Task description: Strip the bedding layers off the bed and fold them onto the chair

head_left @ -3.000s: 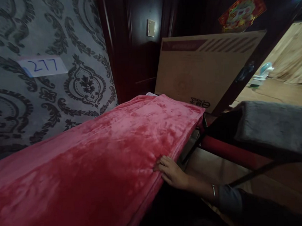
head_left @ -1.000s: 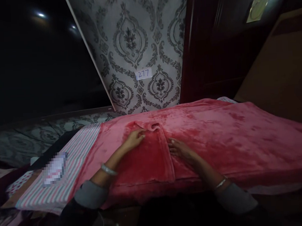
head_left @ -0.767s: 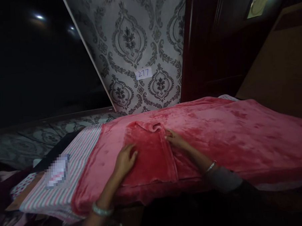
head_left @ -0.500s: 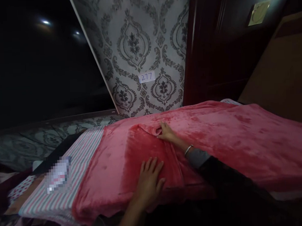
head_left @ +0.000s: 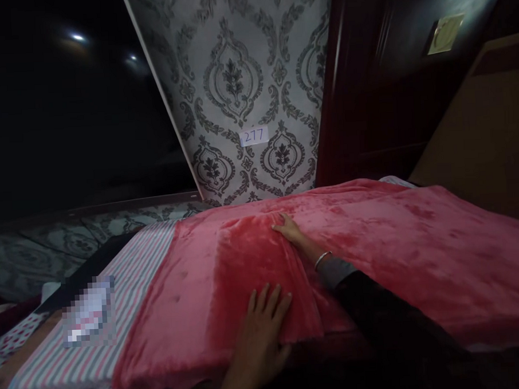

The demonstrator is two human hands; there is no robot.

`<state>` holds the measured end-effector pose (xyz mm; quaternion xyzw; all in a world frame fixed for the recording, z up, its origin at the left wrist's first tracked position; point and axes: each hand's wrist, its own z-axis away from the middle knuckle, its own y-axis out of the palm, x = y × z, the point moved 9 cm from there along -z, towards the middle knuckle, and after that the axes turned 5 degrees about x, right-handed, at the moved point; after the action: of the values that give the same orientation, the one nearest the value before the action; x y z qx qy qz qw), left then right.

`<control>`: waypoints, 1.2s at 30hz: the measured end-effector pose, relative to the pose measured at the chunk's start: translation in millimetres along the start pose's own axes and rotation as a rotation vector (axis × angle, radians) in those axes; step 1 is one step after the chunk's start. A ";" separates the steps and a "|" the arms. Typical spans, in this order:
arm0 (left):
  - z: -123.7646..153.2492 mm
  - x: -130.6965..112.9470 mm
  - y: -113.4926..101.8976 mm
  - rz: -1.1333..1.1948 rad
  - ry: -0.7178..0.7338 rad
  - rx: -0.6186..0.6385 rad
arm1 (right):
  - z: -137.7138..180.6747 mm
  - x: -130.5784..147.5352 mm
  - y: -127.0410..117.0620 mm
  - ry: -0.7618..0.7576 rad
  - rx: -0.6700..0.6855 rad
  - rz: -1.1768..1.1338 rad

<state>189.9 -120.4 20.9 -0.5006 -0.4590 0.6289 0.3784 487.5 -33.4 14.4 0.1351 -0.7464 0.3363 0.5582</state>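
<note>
Your left hand (head_left: pixel 265 326) lies flat, palm down and fingers spread, on the near end of a doubled-over panel of the red-pink plush fleece blanket (head_left: pixel 394 240); it grasps nothing. Your right hand (head_left: pixel 290 230), with a silver bangle (head_left: pixel 322 259) at its wrist, reaches further up the same panel. Its fingers are stretched out and press on the far corner of the fold, loose rather than clenched. I see no cloth pinched between them.

By the look of it, you are pressing and smoothing this folded flap flat. Any further stroke calls for one palm pinning the plush, which looks slippery, while the other works along the crease.

The blanket covers most of the bed, from the middle off to the right. To its left a pink, white and grey-green striped sheet (head_left: pixel 129 280) is bare, and a small blurred thing (head_left: pixel 89 311) lies on it. Behind is grey damask wallpaper with a paper label reading 277 (head_left: pixel 254 135), then a dark red wooden door frame (head_left: pixel 367 98). At the right stands a brown cardboard panel (head_left: pixel 489 133). Whether it is a box, and what it holds, cannot be told.
</note>
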 end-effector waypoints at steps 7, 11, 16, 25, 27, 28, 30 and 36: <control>-12.5 -19.8 -5.9 -0.043 -0.077 -0.124 | -4.0 2.7 5.5 -0.059 0.075 0.036; -17.5 -17.9 -13.0 -0.045 -0.085 -0.221 | -9.8 6.2 3.6 -0.066 0.057 0.060; -27.3 -34.9 -19.3 -0.006 -0.041 -0.245 | -13.5 9.1 -16.8 -0.060 -0.015 0.112; -25.3 -31.4 -42.1 0.405 0.226 -0.043 | 6.4 1.0 -42.0 -0.001 -0.053 0.294; -40.5 12.8 -80.0 0.459 0.135 -0.148 | 10.0 21.1 -34.4 -0.087 -0.044 0.356; -52.2 36.9 -99.3 0.424 0.078 -0.197 | 12.9 32.8 -27.4 -0.150 -0.023 0.412; -80.2 88.9 -134.2 0.272 -0.099 -0.283 | 21.3 49.8 -8.7 -0.259 0.051 0.562; -152.1 194.1 -158.7 0.070 -0.443 -0.251 | 41.0 24.2 23.3 -0.149 0.238 0.840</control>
<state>299.9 137.8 106.1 -0.4091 -0.5876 0.6741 0.1815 435.4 -38.8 22.4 -0.0927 -0.7309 0.6069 0.2981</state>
